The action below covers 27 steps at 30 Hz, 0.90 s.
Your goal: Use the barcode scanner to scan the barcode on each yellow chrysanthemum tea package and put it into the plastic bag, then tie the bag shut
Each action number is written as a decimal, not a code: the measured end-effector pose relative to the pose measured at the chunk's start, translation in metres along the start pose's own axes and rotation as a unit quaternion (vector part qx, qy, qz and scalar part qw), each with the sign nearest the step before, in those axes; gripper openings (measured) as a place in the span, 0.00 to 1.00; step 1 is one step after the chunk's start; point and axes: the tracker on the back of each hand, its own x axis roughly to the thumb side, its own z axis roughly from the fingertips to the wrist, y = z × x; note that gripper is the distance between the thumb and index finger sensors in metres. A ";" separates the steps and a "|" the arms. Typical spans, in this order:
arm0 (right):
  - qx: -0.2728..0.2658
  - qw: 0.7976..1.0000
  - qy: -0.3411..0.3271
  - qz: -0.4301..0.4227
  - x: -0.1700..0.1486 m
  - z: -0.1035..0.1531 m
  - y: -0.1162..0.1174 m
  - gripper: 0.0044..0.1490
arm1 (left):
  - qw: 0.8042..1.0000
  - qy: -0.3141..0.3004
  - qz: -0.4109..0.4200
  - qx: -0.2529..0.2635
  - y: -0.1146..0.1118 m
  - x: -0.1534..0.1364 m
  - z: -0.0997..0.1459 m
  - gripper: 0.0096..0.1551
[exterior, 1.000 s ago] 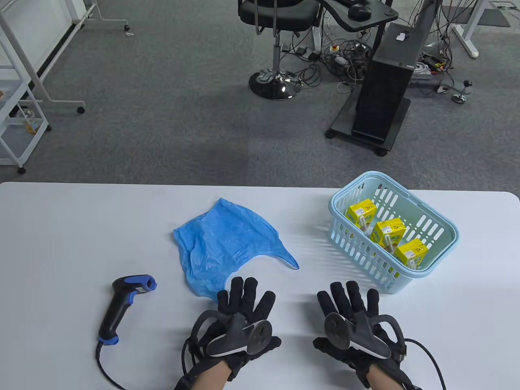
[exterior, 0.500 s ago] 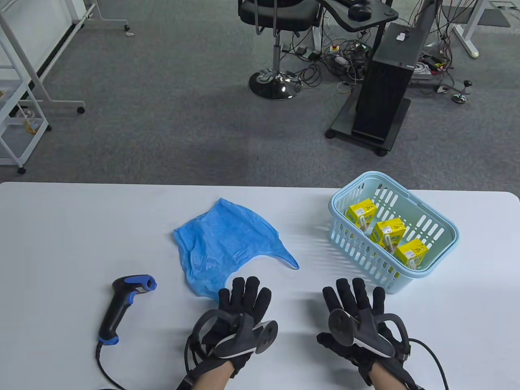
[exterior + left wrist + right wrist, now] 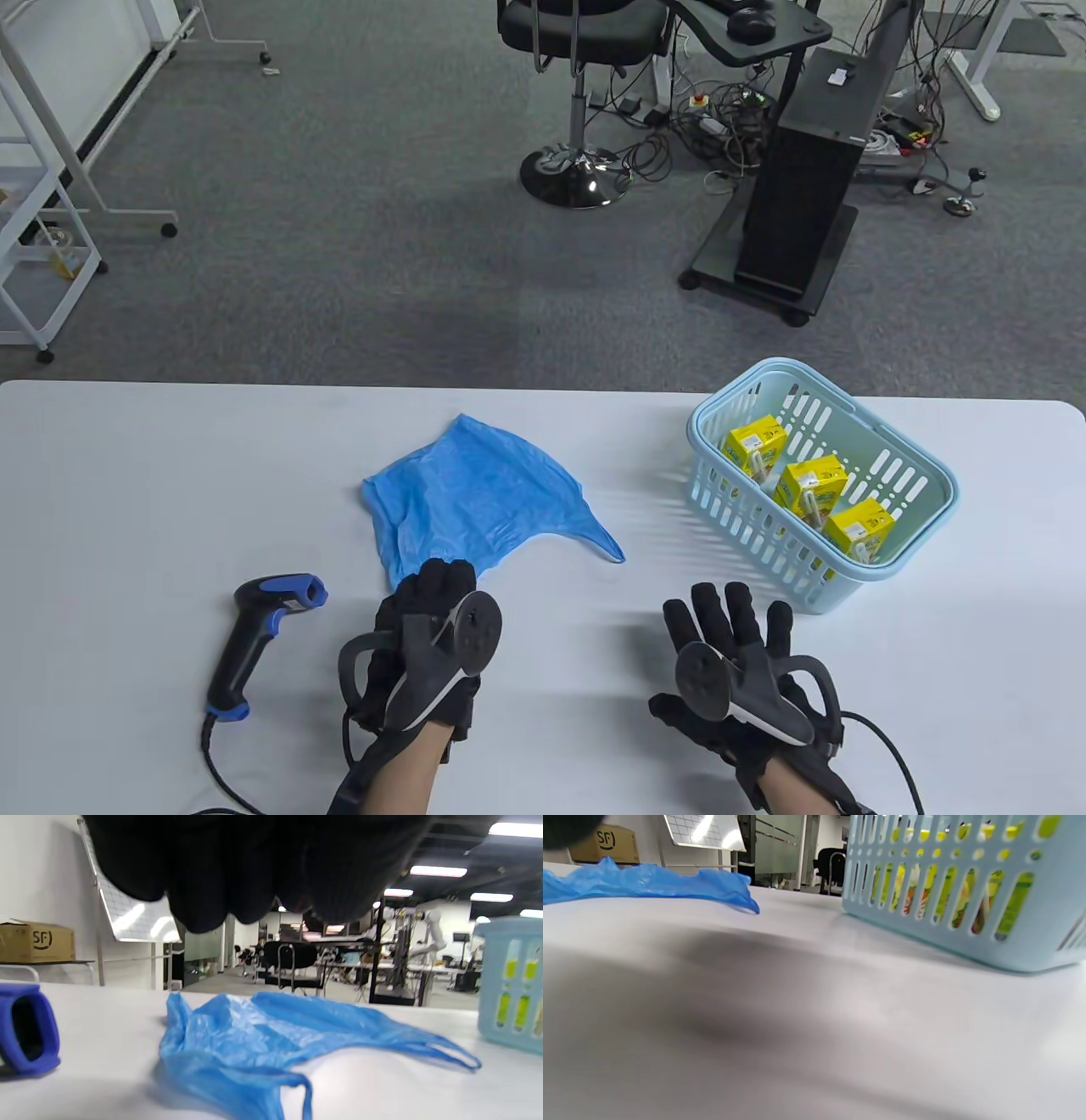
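Flat, barcode scanner (image 3: 254, 645) — head away, handle nearward, left hand (image 3: 424, 654) relaxed, ungrasping.

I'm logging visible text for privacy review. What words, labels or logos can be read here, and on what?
"SF": on the cardboard box in the left wrist view, also seen in the right wrist view.
Yellow tea packages in the basket: print too small to read.
Barcode scanner: label too small to read.
Blue plastic bag: no text visible.

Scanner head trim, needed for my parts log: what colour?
Blue, on a black scanner; clearest in the table view.
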 end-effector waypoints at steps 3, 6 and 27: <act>0.004 1.000 -0.002 0.003 -0.001 0.001 0.000 0.68 | 0.999 0.010 -0.037 -0.034 -0.012 0.013 -0.019 0.28; 0.010 1.000 -0.004 0.007 0.000 0.000 0.001 0.68 | 0.994 0.026 -0.078 -0.077 -0.026 0.024 -0.045 0.31; 0.046 0.999 -0.013 0.005 0.003 -0.007 0.010 0.67 | 0.985 0.080 -0.059 -0.141 -0.096 -0.002 -0.086 0.20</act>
